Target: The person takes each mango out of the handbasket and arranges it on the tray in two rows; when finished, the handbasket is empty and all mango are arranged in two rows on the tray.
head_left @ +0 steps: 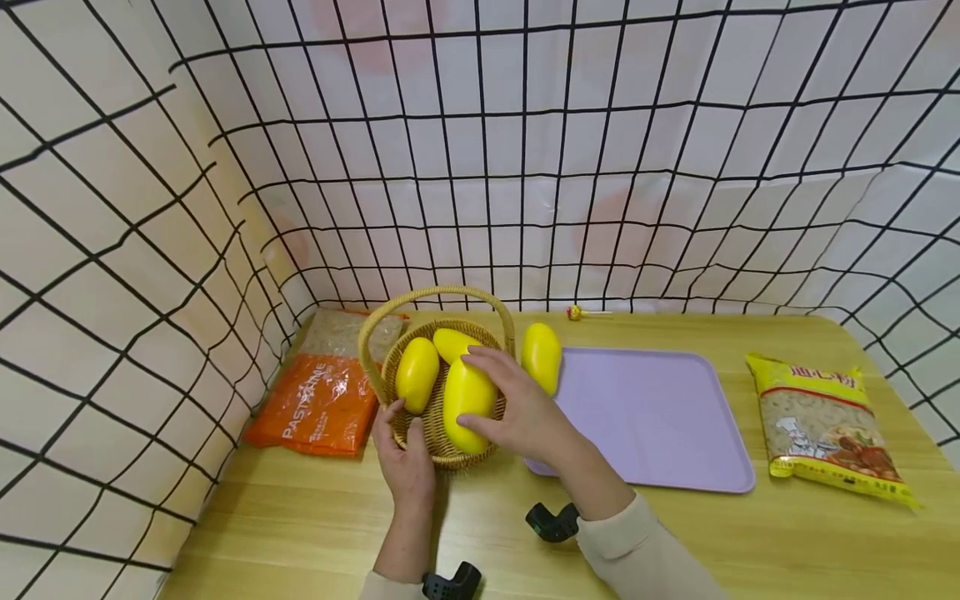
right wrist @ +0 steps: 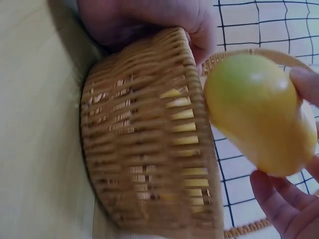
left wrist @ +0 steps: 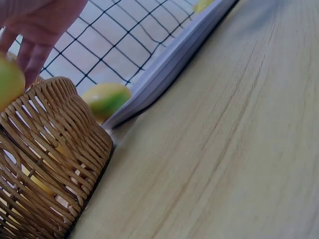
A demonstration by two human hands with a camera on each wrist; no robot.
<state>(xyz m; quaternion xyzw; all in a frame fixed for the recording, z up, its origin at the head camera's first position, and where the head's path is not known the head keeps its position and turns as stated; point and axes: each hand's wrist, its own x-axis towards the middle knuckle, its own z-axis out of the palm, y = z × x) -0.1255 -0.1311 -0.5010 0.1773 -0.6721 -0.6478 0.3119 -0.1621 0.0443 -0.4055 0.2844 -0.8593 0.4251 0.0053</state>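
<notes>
A wicker basket (head_left: 440, 457) with an arched handle stands left of centre on the table. Inside it lie two yellow mangoes, one at the left (head_left: 417, 375) and another at the back (head_left: 452, 342). Between thumb and fingers my right hand (head_left: 525, 412) holds a third mango (right wrist: 256, 114) over the basket's right side; its green-tinged end shows in the right wrist view. My left hand (head_left: 407, 467) grips the basket's near left rim. One more mango (head_left: 542, 358) rests outside, between the basket and the lilac tray (head_left: 652, 417).
An orange pasta bag (head_left: 322, 408) lies left of the basket. At the far right is a yellow-edged bag of pasta (head_left: 828, 429). A wrapped lollipop (head_left: 576, 313) lies at the back, by the black grid netting (head_left: 525, 175) that surrounds the table.
</notes>
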